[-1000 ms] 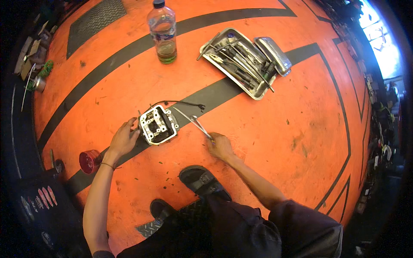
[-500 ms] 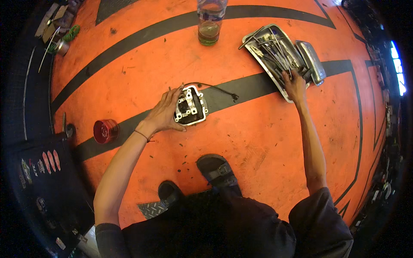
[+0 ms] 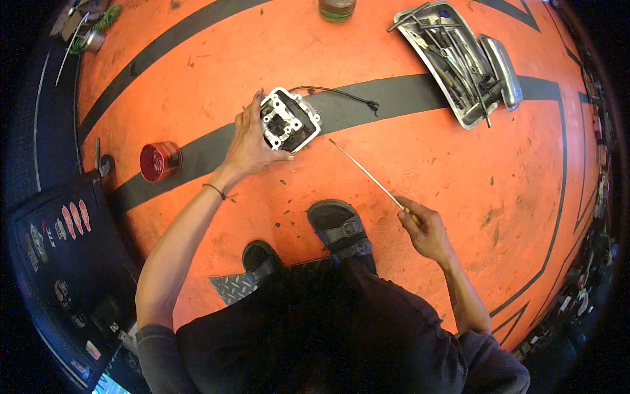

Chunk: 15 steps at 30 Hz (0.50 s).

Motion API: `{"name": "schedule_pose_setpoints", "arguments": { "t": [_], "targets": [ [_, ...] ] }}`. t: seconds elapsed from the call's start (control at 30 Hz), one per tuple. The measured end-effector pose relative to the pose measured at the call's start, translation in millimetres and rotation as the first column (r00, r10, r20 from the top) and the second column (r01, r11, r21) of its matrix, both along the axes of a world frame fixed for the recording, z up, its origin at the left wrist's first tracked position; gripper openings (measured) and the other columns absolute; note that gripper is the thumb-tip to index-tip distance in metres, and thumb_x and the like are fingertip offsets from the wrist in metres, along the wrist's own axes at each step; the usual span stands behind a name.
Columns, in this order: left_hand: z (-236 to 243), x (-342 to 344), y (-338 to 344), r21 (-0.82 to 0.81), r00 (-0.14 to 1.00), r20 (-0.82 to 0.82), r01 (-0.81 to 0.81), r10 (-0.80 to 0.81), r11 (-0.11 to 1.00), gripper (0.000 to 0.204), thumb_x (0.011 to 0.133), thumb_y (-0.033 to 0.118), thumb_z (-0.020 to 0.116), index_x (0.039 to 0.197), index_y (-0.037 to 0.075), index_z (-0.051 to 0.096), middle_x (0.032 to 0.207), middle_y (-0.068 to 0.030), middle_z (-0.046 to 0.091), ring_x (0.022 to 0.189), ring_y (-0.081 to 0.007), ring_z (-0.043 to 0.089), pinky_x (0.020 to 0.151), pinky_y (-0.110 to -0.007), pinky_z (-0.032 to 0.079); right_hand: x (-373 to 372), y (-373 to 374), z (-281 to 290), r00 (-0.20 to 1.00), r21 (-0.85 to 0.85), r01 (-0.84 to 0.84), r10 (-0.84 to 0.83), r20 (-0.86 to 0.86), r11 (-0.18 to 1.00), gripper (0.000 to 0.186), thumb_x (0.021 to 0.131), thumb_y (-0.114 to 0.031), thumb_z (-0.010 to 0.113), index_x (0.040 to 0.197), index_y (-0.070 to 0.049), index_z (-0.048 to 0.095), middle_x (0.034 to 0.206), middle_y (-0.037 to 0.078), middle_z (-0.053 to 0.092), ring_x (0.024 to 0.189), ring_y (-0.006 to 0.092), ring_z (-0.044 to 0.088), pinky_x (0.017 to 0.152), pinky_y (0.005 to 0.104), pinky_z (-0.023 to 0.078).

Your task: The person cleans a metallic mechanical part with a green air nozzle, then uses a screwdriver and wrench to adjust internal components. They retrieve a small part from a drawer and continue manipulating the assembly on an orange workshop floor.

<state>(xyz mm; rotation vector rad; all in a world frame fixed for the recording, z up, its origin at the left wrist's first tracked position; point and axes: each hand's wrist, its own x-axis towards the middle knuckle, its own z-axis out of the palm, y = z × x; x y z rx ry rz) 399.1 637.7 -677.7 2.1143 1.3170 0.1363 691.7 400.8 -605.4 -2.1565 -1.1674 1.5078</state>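
Note:
My left hand [image 3: 248, 146] grips the left side of a metal engine cylinder head [image 3: 298, 130] on the orange floor, fingers along its far edge and thumb on the near side. The head's hollow side with its bolt holes faces up. A thin black cable [image 3: 338, 93] trails from it to the right. In my right hand [image 3: 425, 231] is a long, thin-shafted screwdriver [image 3: 366, 172], its handle mostly covered by my closed fingers. Its tip points up and left, a short way from the cylinder head and touching nothing.
At the far right lies a metal tray [image 3: 470, 119] full of tools, beside a silver metal piece [image 3: 501, 72]. A bottle [image 3: 336, 9] stands at the far edge. To the left are a red round container [image 3: 159, 162] and a dark cabinet [image 3: 72, 256] with stickers.
My right hand has left the tool tray and come nearer with the screwdriver in it. My left hand stays on the cylinder head. The whole view has shifted.

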Motion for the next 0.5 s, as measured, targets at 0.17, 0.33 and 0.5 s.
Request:
{"name": "schedule_pose_setpoints", "arguments": {
  "t": [0.17, 0.33, 0.5],
  "targets": [
    [1, -30, -29, -0.123, 0.979, 0.197, -0.027, 0.051, 0.992, 0.139, 0.051, 0.041, 0.094, 0.147, -0.007, 0.006, 0.135, -0.0254, 0.045, 0.122, -0.0349, 0.048, 0.108, -0.045, 0.037, -23, 2, 15, 0.998, 0.160, -0.062, 0.060, 0.016, 0.985, 0.034, 0.095, -0.019, 0.058, 0.126, -0.004, 0.059, 0.086, 0.019, 0.064, 0.072, 0.0274, 0.062, 0.069, 0.0367, 0.049],
    [-7, -83, 7, -0.438, 0.889, -0.062, -0.432, 0.453, 0.789, 0.076, 0.081, 0.023, 0.075, 0.141, -0.001, 0.035, 0.120, -0.0185, 0.061, 0.101, -0.0219, 0.064, 0.087, -0.036, 0.052, -35, 13, 22, 0.991, 0.238, -0.118, 0.101, 0.083, 0.964, 0.034, 0.093, -0.018, 0.059, 0.124, -0.003, 0.060, 0.088, 0.021, 0.065, 0.078, 0.0345, 0.064, 0.071, 0.0398, 0.051],
    [-17, -68, 15, -0.091, 0.875, 0.326, -0.348, 0.358, 0.933, 0.040, 0.095, 0.010, 0.051, 0.135, 0.001, 0.048, 0.132, -0.0124, 0.057, 0.118, -0.0210, 0.057, 0.092, -0.032, 0.048, -45, 25, 39, 0.965, 0.209, -0.230, 0.195, 0.173, 0.951, 0.033, 0.092, -0.016, 0.059, 0.123, -0.005, 0.059, 0.085, 0.021, 0.062, 0.073, 0.0383, 0.063, 0.066, 0.0449, 0.051]
  ]
}}
